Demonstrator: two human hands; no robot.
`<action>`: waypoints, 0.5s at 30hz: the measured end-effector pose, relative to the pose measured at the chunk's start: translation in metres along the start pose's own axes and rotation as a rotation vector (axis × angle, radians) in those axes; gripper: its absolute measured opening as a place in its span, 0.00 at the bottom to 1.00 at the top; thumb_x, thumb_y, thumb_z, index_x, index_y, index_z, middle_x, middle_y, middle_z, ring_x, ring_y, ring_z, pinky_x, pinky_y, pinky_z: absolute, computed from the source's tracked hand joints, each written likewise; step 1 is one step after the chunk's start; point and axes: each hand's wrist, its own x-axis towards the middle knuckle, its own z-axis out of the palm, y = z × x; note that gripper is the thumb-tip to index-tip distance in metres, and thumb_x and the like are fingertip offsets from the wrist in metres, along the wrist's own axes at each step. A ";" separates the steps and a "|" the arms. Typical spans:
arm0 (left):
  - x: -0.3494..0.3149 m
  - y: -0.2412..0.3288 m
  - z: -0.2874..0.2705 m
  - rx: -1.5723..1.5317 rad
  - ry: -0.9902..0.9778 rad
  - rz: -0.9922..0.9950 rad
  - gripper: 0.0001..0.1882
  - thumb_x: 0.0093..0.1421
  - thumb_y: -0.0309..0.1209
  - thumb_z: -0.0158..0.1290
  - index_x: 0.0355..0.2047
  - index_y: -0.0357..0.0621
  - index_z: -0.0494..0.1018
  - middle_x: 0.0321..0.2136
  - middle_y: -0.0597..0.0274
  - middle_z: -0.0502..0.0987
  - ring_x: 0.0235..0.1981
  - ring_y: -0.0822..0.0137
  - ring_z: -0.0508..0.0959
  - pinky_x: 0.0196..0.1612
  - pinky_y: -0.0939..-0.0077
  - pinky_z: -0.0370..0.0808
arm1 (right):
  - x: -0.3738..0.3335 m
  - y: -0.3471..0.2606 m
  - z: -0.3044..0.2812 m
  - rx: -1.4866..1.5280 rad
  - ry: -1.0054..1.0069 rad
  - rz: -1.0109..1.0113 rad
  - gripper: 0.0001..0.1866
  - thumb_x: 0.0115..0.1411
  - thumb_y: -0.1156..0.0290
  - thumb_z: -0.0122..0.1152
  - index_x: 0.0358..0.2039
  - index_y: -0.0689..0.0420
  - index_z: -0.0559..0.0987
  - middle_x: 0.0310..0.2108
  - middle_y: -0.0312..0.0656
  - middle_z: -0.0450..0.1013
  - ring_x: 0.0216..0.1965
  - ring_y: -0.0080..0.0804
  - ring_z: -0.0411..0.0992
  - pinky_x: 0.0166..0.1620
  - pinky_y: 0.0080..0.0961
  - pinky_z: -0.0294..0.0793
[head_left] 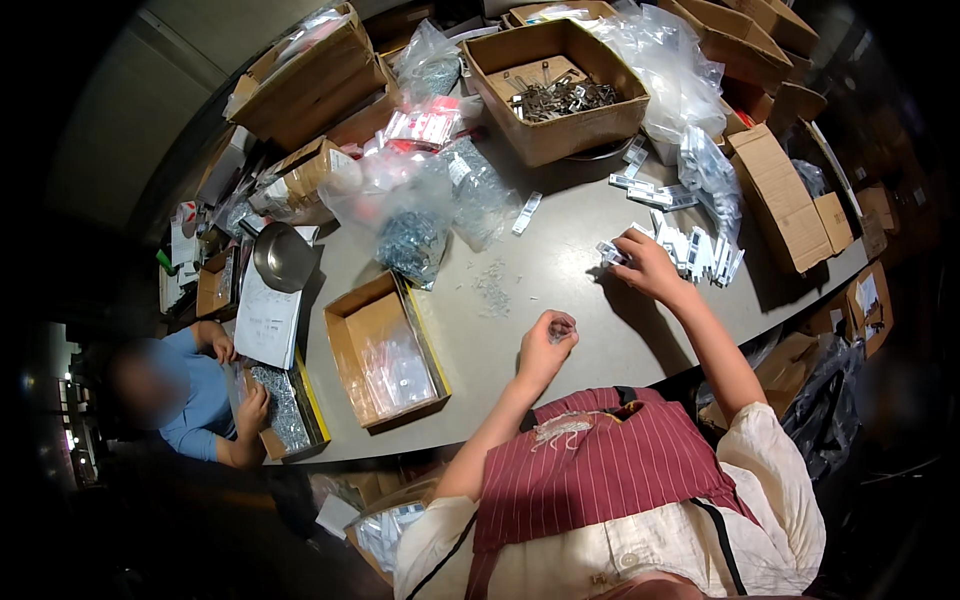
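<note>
My left hand (545,345) is raised over the grey table (560,280), its fingers closed on a small clear plastic bag (562,327). Farther right, my right hand (645,262) reaches out and pinches a small white packet (612,253) at the edge of a row of white packets (700,250). A little pile of loose small metal parts (492,290) lies on the table between my hands and an open cardboard box (385,350) lined with clear bags.
A big cardboard box of metal parts (555,85) stands at the back. Clear bags of screws (415,235), a metal bowl (283,257) and stacked cartons (790,195) crowd the table. At the left a person in blue (200,395) handles a box of screws (285,410).
</note>
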 end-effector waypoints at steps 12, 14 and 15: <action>0.017 0.017 0.044 -0.002 -0.015 0.059 0.17 0.60 0.34 0.67 0.42 0.37 0.74 0.34 0.58 0.83 0.36 0.69 0.82 0.41 0.72 0.79 | -0.069 -0.031 0.039 0.815 0.087 0.480 0.15 0.69 0.60 0.65 0.45 0.59 0.78 0.29 0.32 0.75 0.26 0.14 0.68 0.28 0.18 0.66; 0.016 0.010 0.044 0.023 -0.050 0.071 0.19 0.59 0.36 0.69 0.42 0.38 0.75 0.33 0.58 0.83 0.35 0.70 0.82 0.40 0.72 0.78 | -0.075 -0.037 0.039 0.750 0.028 0.495 0.17 0.67 0.60 0.66 0.47 0.60 0.78 0.24 0.32 0.74 0.26 0.15 0.69 0.28 0.20 0.69; 0.014 0.009 0.043 -0.024 -0.088 0.056 0.20 0.58 0.37 0.70 0.42 0.38 0.76 0.33 0.58 0.83 0.35 0.71 0.82 0.40 0.73 0.78 | -0.079 -0.038 0.036 0.764 -0.009 0.506 0.18 0.67 0.59 0.67 0.48 0.61 0.78 0.23 0.32 0.74 0.25 0.16 0.70 0.28 0.21 0.70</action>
